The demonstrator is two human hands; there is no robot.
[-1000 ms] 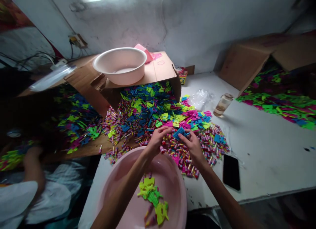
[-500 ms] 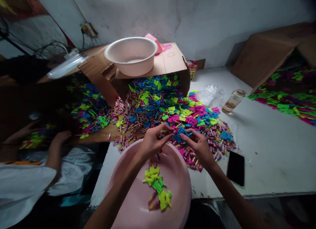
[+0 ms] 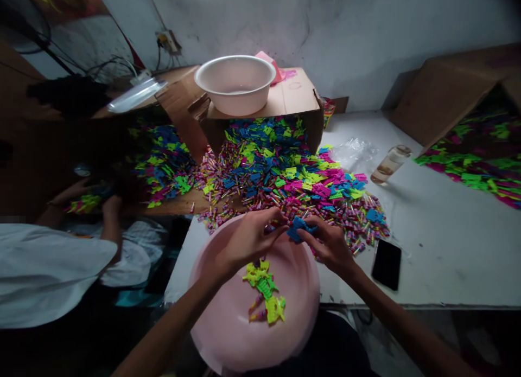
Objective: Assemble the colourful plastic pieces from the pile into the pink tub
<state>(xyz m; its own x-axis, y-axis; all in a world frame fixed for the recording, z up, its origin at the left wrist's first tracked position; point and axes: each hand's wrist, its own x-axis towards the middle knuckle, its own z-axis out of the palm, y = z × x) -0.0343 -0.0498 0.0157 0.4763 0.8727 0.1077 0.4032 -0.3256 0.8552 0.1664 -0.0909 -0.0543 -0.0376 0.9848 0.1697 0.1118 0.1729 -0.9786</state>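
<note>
Over the far rim of a pink basin (image 3: 203, 333), my right hand (image 3: 331, 247) pinches a small blue plastic toy piece (image 3: 297, 229). Just left of that piece, my left hand (image 3: 256, 236) has its thumb and fingers pressed together; what they hold, if anything, is too small and hidden to name. In the basin lie yellow pieces (image 3: 274, 310), a green ribbed piece (image 3: 265, 286) and small multicoloured tubes (image 3: 258, 315). Beyond my hands spreads a heap of the small tubes (image 3: 223, 171) mixed with blue, yellow and pink plastic pieces (image 3: 321, 190).
A cardboard box (image 3: 301, 97) spills pieces and carries a white basin (image 3: 236, 97). To the right are a phone (image 3: 386, 264), a bottle (image 3: 391, 164), a clear plastic bag (image 3: 354, 153) and another box (image 3: 431, 100). At left a co-worker's hands (image 3: 112, 206) handle pieces.
My left fingers have drawn slightly back from the blue toy piece, which stays in my right hand. The view has shifted, so the table scene sits further right and the basin higher.
</note>
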